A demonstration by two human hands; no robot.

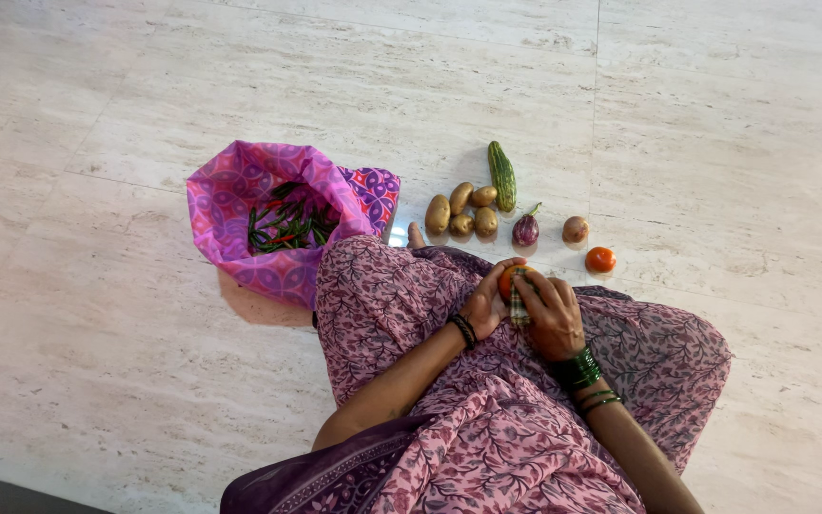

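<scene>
Head view: You sat on the pale stone floor (97,314).
Left hand (483,306): your grip was closed around an orange tomato (508,280), above your lap.
Right hand (552,314): it pressed a checked cloth (518,308) against that tomato, fingers curled.
Nearby: potatoes (461,211), a green gourd (501,175), a second tomato (600,259), a pink bag (240,205) of chillies (289,219).
Doing it well: a steady hold and gentle wiping seemed best.
</scene>
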